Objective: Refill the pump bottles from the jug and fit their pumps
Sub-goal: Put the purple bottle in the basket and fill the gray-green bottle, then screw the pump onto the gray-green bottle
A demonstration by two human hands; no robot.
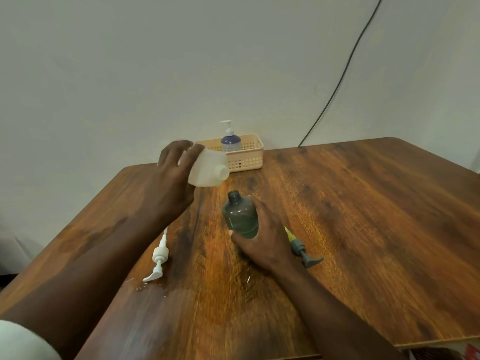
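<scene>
My left hand grips a white translucent jug, tipped on its side with its open spout pointing right, above and left of the bottle's mouth. My right hand holds a dark green bottle upright on the wooden table; its neck is open with no pump on it. A white pump lies on the table beside my left forearm. A grey pump with a yellowish tube lies just right of my right hand.
A peach plastic basket stands at the table's back edge against the wall, with a blue pump bottle with a white pump inside it. A small wet patch sits near the white pump. A black cable runs down the wall.
</scene>
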